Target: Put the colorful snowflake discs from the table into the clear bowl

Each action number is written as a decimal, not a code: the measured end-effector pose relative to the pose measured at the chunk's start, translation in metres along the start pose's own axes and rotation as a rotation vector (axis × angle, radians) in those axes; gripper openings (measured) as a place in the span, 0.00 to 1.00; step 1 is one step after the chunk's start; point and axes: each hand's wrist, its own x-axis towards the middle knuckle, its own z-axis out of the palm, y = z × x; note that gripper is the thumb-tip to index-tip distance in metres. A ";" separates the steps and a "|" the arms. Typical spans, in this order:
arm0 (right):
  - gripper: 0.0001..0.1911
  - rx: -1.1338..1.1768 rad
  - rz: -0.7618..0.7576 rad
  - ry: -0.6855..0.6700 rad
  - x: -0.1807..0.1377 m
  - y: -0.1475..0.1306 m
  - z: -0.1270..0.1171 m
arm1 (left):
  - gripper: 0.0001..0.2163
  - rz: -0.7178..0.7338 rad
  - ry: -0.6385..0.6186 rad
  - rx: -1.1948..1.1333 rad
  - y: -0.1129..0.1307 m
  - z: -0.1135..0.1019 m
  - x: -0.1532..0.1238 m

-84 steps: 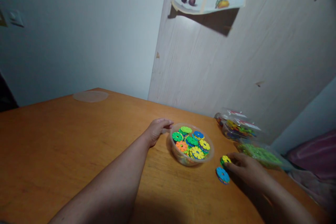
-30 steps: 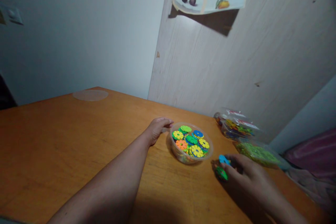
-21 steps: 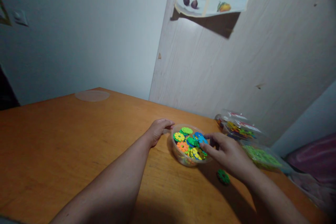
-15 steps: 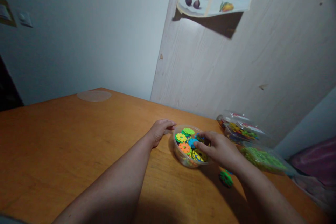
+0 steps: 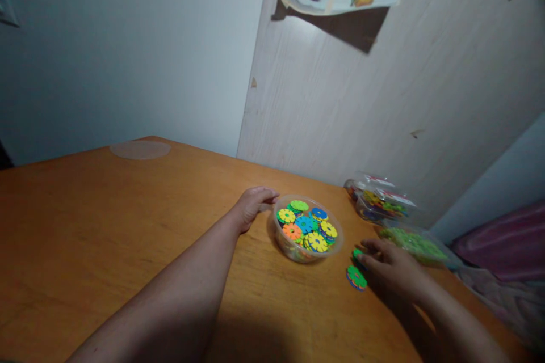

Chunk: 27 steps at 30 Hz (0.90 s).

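A clear round plastic tub [image 5: 336, 248] sits on the orange wooden table [image 5: 106, 227], filled with several flat flower-shaped discs [image 5: 305, 227] in yellow, green, blue and orange. My left hand [image 5: 252, 206] rests against the tub's left rim, fingers curled on it. My right hand [image 5: 389, 269] lies on the table to the right of the tub. Its fingertips touch a small green disc [image 5: 356, 253]. A second green disc [image 5: 356, 278] lies flat just in front of it.
Two clear bags [image 5: 378, 199] of coloured discs and green pieces [image 5: 411, 243] lie at the table's far right edge by the pale wooden panel. A translucent round lid [image 5: 140, 149] lies at the far left. A purple cloth [image 5: 502, 244] sits beyond the table.
My right hand carried a blue disc into the tub, then drew back to the table and now touches a green disc. My left hand stayed at the tub's rim.
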 end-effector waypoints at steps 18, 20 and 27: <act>0.22 0.080 -0.120 0.142 0.000 -0.050 -0.017 | 0.11 -0.009 0.002 0.004 0.001 -0.002 -0.001; 0.20 0.091 -0.213 0.123 0.001 -0.077 -0.020 | 0.11 -0.007 0.004 0.004 0.000 -0.002 -0.001; 0.18 0.012 -0.328 0.027 0.018 -0.140 -0.015 | 0.12 -0.026 0.005 -0.026 -0.003 -0.004 0.001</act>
